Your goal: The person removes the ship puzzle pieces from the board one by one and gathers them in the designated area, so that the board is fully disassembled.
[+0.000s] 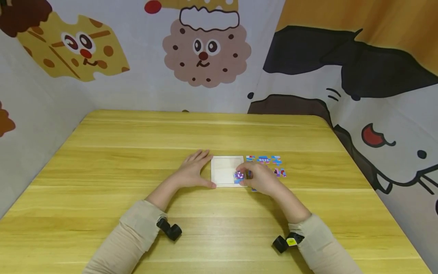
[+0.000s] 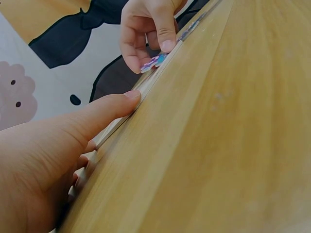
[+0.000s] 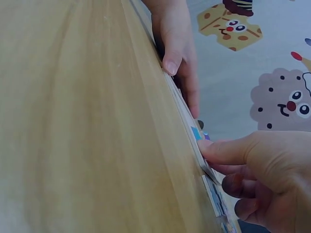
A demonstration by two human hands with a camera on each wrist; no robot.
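Note:
A square, pale wooden puzzle tray [image 1: 221,169] lies flat on the table. At its left side rests my left hand [image 1: 192,171], thumb on the lower left corner and fingers spread toward the upper left one. My right hand [image 1: 261,179] pinches a purple, pink and blue puzzle piece [image 1: 239,176] over the tray's lower right corner. In the left wrist view that piece [image 2: 154,62] tilts between thumb and fingers, close above the tray. Whether it touches the tray's floor I cannot tell.
Several loose puzzle pieces [image 1: 263,159] lie on the table right of the tray, some partly hidden by my right hand. The wood-grain table [image 1: 154,133] ends at a cartoon-printed curtain [image 1: 137,91] behind and along the sides.

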